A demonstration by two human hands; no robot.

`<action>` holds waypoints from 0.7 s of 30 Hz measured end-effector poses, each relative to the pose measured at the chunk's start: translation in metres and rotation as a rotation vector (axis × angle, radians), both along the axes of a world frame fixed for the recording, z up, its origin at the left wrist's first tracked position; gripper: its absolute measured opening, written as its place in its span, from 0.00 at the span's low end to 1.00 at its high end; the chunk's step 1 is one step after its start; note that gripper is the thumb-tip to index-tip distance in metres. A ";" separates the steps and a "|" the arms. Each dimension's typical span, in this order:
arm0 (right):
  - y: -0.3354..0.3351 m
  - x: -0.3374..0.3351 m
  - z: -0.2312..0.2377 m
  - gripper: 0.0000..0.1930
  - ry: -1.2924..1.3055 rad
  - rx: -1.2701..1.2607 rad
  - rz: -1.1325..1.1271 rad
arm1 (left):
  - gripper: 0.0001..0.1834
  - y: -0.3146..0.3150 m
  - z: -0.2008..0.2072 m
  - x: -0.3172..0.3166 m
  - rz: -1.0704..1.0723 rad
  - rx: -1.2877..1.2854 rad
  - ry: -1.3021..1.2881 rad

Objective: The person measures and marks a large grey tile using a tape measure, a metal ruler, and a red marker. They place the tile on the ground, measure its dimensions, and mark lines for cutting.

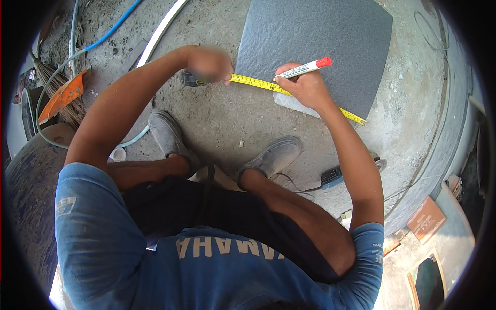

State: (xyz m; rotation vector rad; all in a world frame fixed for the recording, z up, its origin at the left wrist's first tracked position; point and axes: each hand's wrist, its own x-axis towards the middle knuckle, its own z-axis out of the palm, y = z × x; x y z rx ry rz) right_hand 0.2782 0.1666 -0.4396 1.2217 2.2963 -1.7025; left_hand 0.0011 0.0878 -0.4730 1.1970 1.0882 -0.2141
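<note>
A large dark grey textured slab (pixel 320 36) lies on the rough concrete floor in front of me. Across its near edge stretches the yellow blade of a tape measure (pixel 253 81), its free end past the slab's lower right corner. My left hand (pixel 209 64), partly blurred, is closed on the tape measure, with the dark case just under it. Between the fingers of my right hand (pixel 307 87) is a white marker (pixel 305 68) with a red end, its tip down by the tape. A pale flat piece (pixel 295 104) lies beneath the tape, partly hidden by my right hand.
A blue power tool (pixel 333 178) with a disc and a cord lies right of my right foot. Hoses (pixel 111 33) run along the left, near a straw broom (pixel 49 72) and an orange scoop-like piece (pixel 63 95). A dark rounded container (pixel 33 191) stands at my left.
</note>
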 end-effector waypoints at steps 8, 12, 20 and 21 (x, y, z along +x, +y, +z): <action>0.001 -0.001 0.005 0.09 0.000 -0.030 0.082 | 0.12 -0.001 -0.002 -0.001 0.013 -0.021 -0.003; 0.000 0.000 0.001 0.09 0.007 -0.013 0.064 | 0.13 0.001 0.004 0.001 0.008 -0.026 0.005; 0.002 0.000 0.001 0.09 -0.029 0.004 0.051 | 0.12 -0.001 -0.004 -0.001 0.005 -0.008 -0.017; 0.002 0.000 0.001 0.09 -0.030 0.002 0.044 | 0.12 -0.001 -0.004 -0.001 0.002 -0.009 -0.021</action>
